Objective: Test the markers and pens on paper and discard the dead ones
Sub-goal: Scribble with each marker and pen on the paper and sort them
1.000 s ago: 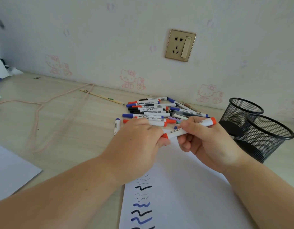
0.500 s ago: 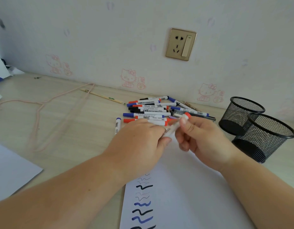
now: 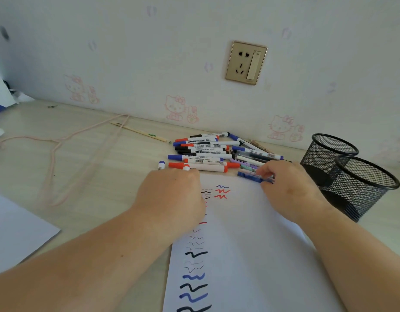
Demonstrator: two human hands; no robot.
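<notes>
two black mesh cups [image 3: 352, 176] sitting at 3 o'clock, contents not visible, right hand [image 3: 286, 185] pinching blue pen [image 3: 250, 176], left hand [image 3: 172, 194] resting on paper [image 3: 250, 255], grip unclear

The desk [image 3: 66, 167] looks like pale wood-grain laminate, smooth and matt. The test sheet [image 3: 250, 244] is plain matt white paper. The whiteboard markers [image 3: 203, 152] have smooth, slightly glossy plastic barrels and caps. The two pen holders [image 3: 361, 188] are black metal mesh. The wall socket [image 3: 246, 63] has a brushed, gold-toned sheen.
</notes>
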